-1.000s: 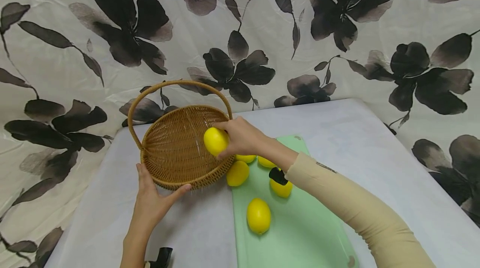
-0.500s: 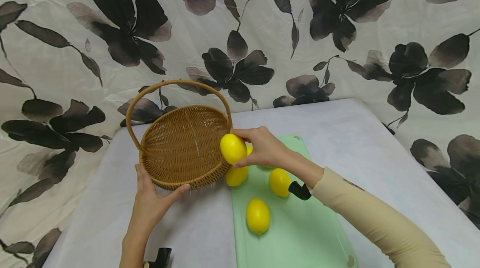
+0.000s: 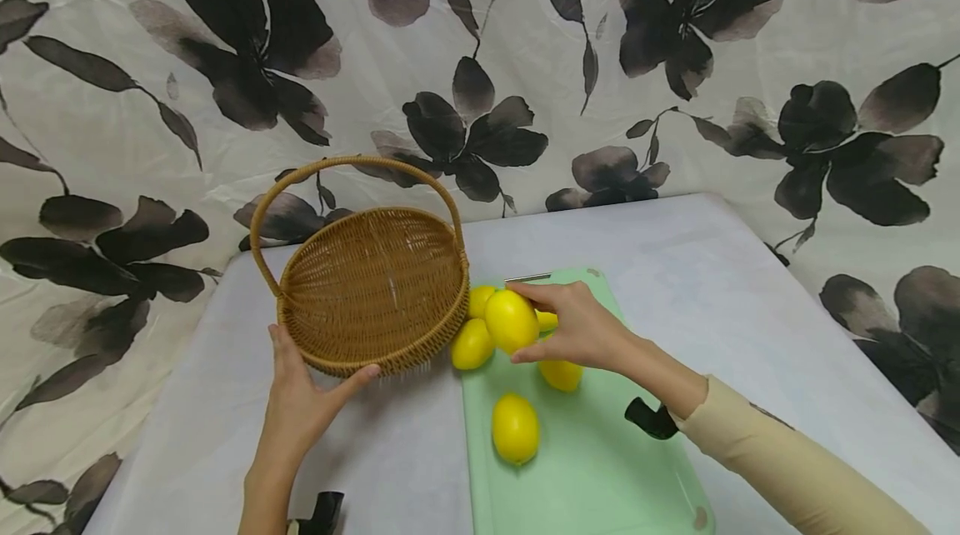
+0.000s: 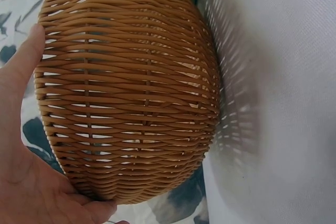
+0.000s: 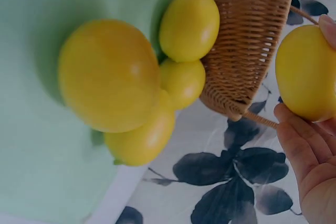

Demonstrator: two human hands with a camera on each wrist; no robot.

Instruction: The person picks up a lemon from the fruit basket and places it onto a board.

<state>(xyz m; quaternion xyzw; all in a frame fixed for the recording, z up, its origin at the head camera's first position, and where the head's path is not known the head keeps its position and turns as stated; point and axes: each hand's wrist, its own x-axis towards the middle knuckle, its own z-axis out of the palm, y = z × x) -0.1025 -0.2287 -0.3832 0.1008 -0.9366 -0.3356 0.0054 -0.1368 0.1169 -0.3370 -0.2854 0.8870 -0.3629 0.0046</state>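
Note:
A brown wicker basket (image 3: pixel 375 293) with an arched handle stands at the left, with no lemon visible inside. My left hand (image 3: pixel 296 410) holds its near left side, thumb along the front rim; the left wrist view shows this hand against the woven wall (image 4: pixel 126 87). My right hand (image 3: pixel 588 331) pinches a lemon (image 3: pixel 512 322) between thumb and fingers above the green cutting board (image 3: pixel 600 460), right of the basket. Several lemons lie below and around it, including a near one (image 3: pixel 516 428) and one against the basket (image 3: pixel 472 344). Others are partly hidden by the right hand.
A white-covered table (image 3: pixel 405 468) carries the basket and board. Behind it hangs a cloth (image 3: pixel 562 127) printed with dark flowers. The right sleeve (image 3: pixel 795 452) crosses over the board's right side.
My right hand has drawn the lemon out from over the basket, rightward and toward me, to above the cutting board. The left hand and basket stay in place.

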